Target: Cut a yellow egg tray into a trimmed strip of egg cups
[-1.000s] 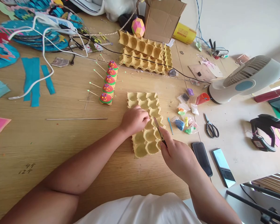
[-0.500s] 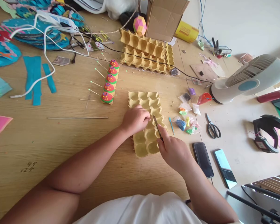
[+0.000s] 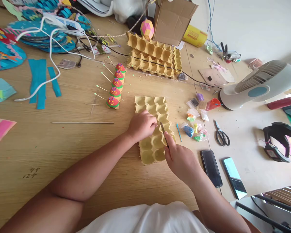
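A yellow pulp egg carton lies on the wooden table in front of me, its rows of cups facing up. My left hand rests over its middle, fingers curled closed on the carton; the fingertips are partly hidden. In my right hand is a small knife, gripped by its dark handle, with the blade pointing away from me across the carton's cups near my left fingers. How deep the blade sits in the pulp I cannot tell.
Beyond the carton stand painted egg-cup caterpillars and more egg cartons. To the right lie clay bags, a blue stick, scissors, two phones and a white fan. A thin rod lies left.
The whole view has shifted slightly. The knife and right hand have moved a tiny bit toward me; my left hand stays in place on the carton.
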Action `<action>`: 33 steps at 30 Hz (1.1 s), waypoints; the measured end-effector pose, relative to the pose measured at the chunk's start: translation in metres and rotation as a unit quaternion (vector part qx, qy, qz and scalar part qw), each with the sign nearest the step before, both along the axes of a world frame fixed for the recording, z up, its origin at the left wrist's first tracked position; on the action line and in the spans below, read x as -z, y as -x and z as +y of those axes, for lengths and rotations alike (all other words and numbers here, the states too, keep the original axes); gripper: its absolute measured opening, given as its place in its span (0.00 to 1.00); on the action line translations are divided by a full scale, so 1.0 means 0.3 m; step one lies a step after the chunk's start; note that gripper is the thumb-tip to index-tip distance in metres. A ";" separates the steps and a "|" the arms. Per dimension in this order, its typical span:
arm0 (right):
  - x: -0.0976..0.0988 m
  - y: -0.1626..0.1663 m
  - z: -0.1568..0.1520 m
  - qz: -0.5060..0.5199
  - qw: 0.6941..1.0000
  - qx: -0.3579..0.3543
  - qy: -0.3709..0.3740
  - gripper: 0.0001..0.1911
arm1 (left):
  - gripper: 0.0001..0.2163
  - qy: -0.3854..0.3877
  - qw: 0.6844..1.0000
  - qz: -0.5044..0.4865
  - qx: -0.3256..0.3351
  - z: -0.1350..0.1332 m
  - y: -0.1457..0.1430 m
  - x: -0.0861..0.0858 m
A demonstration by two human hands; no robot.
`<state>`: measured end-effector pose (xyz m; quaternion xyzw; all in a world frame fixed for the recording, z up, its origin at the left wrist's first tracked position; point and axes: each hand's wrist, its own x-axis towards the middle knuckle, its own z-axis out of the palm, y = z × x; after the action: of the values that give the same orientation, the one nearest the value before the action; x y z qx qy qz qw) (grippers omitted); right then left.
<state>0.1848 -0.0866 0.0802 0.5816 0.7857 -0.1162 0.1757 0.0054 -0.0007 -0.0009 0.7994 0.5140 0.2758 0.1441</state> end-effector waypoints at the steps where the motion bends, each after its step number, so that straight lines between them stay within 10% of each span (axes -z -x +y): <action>1: -0.001 0.003 0.002 0.001 1.000 0.003 0.002 0.29 | 0.09 0.001 1.000 0.001 0.001 0.000 0.000 -0.001; 33: 0.005 0.021 0.007 0.025 0.999 0.018 0.016 0.30 | 0.09 0.002 1.000 0.005 0.002 0.000 0.004 0.006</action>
<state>0.1785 -0.0845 0.0786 0.5894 0.7776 -0.1464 0.1629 0.0043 -0.0009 -0.0027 0.8015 0.5136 0.2706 0.1435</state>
